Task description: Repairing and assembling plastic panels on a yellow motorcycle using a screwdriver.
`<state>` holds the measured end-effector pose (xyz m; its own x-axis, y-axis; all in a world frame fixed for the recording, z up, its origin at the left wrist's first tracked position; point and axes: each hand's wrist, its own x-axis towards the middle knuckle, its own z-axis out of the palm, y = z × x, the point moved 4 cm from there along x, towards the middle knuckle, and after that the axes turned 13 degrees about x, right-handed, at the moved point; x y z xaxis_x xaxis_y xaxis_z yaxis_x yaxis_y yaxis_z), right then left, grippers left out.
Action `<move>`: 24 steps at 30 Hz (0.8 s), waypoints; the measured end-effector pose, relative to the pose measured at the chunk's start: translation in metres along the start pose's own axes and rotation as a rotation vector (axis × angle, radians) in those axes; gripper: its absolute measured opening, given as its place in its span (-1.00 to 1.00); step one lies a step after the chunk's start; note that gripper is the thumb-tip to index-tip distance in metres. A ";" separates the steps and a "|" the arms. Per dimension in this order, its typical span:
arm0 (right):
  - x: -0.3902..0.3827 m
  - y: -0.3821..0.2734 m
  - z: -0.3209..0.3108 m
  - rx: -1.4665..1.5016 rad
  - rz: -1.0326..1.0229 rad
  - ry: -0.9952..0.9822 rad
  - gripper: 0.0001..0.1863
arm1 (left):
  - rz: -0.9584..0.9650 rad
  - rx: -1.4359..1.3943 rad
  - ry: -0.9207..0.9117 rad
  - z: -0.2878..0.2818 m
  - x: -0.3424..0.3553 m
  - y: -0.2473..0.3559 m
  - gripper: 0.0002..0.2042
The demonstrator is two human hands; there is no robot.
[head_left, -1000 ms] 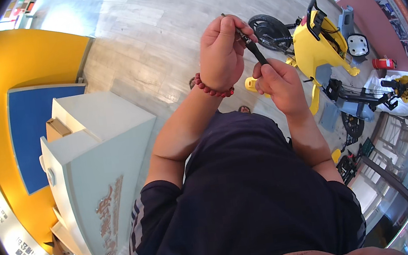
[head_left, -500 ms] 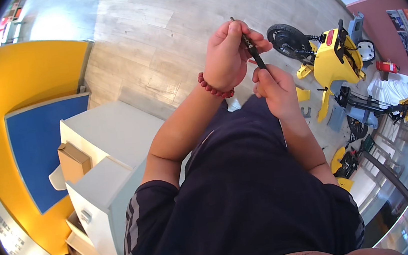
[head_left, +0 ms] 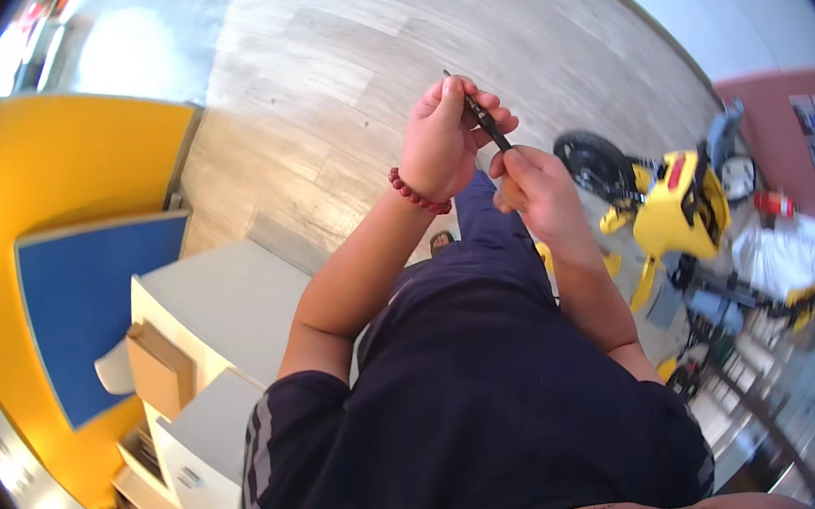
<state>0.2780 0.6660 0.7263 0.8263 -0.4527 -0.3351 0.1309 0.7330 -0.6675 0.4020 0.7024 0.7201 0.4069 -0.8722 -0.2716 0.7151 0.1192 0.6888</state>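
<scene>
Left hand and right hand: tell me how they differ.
The left hand holds the tool toward its thin tip; the right hand grips the opposite end. The left hand has a red beaded bracelet at its wrist, while the right hand has none. The left hand sits higher in the picture than the right hand. Both hold the same tool.

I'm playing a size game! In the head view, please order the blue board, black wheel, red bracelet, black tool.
1. Blue board
2. Black wheel
3. Red bracelet and black tool: too alike to rank
</scene>
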 end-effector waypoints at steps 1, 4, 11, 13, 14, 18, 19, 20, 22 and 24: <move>0.020 -0.007 -0.002 -0.112 0.053 -0.028 -0.71 | 0.040 -0.006 0.035 -0.010 0.008 0.008 -0.77; 0.066 -0.017 0.004 -0.416 0.187 -0.152 -0.71 | 0.075 -0.052 0.130 -0.045 0.018 0.022 -0.76; 0.106 0.075 0.112 -0.622 0.478 -0.588 -0.74 | 0.255 -0.170 0.635 -0.138 -0.102 0.075 -0.78; 0.113 0.075 0.129 -0.726 0.565 -0.728 -0.74 | 0.507 -0.242 0.675 -0.136 -0.119 0.070 -0.77; 0.113 0.089 0.147 -0.740 0.600 -0.826 -0.75 | 0.557 -0.267 0.747 -0.140 -0.139 0.079 -0.76; 0.098 0.127 0.216 -0.807 0.664 -1.111 -0.76 | 0.817 -0.302 0.917 -0.145 -0.206 0.098 -0.75; 0.078 0.142 0.240 -0.827 0.618 -1.173 -0.76 | 0.833 -0.289 0.941 -0.148 -0.237 0.105 -0.75; 0.099 0.123 0.220 -0.916 0.661 -1.229 -0.75 | 0.928 -0.335 1.002 -0.135 -0.203 0.084 -0.75; 0.099 0.139 0.231 -0.890 0.689 -1.295 -0.75 | 1.009 -0.297 1.090 -0.139 -0.211 0.086 -0.75; 0.102 0.142 0.236 -0.873 0.713 -1.349 -0.75 | 1.064 -0.297 1.143 -0.134 -0.209 0.086 -0.75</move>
<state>0.5100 0.8441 0.7542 0.4814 0.8367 -0.2612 -0.3582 -0.0841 -0.9298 0.4549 0.9584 0.7456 0.8687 0.4501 -0.2069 -0.1369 0.6196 0.7729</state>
